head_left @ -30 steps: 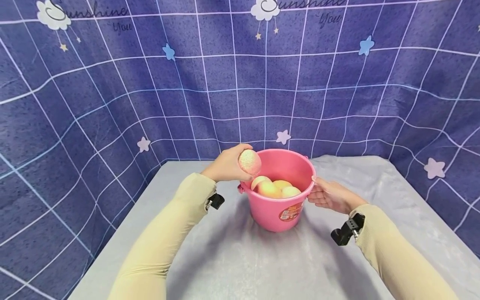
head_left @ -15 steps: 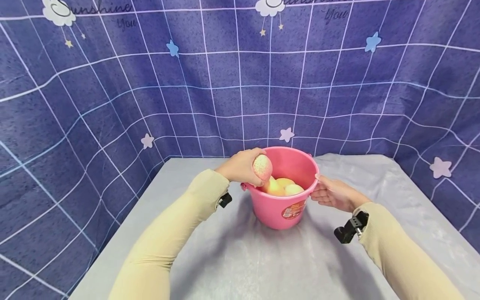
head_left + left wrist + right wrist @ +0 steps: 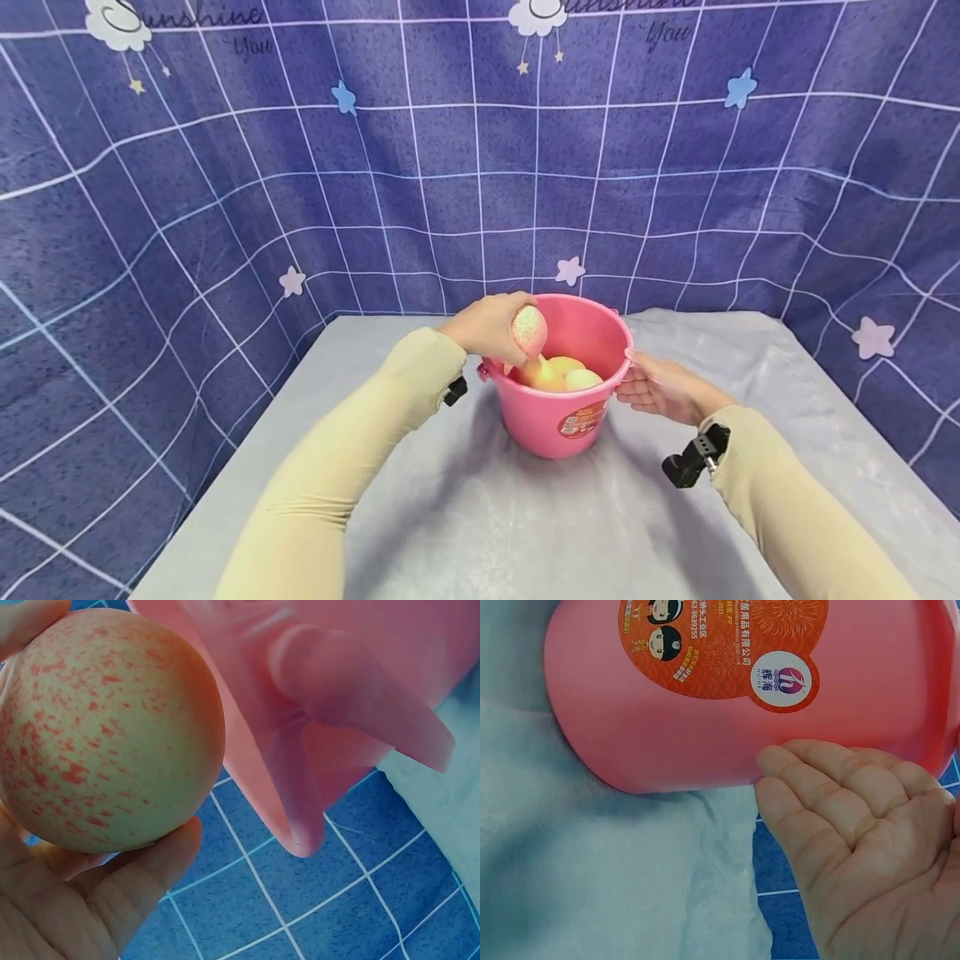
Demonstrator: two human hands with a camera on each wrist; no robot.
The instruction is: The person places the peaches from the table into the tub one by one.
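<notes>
My left hand (image 3: 491, 325) holds a round, red-speckled peach (image 3: 529, 331) over the left side of a pink bucket (image 3: 551, 425). In the left wrist view, the peach (image 3: 112, 731) sits between thumb and fingers, beside the bucket's rim and handle lug (image 3: 322, 675). Several yellowish peaches (image 3: 582, 380) lie inside the bucket, partly hidden by its front wall and my left hand. At the right, my right hand (image 3: 663, 387) grips the bucket's rim, thumb at the edge and fingers against the outer wall. The right wrist view shows those fingers (image 3: 825, 795) touching the side below an orange label (image 3: 727, 645).
The bucket stands on a table with a pale grey cloth (image 3: 480, 533). Behind and beside the table hangs a dark blue grid-patterned curtain (image 3: 420, 200) with stars and clouds. A small black camera (image 3: 693, 458) is strapped to the right wrist.
My left hand has moved right with the peach, from the bucket's left edge to over its opening. The right hand keeps its place on the rim. The view has shifted slightly.
</notes>
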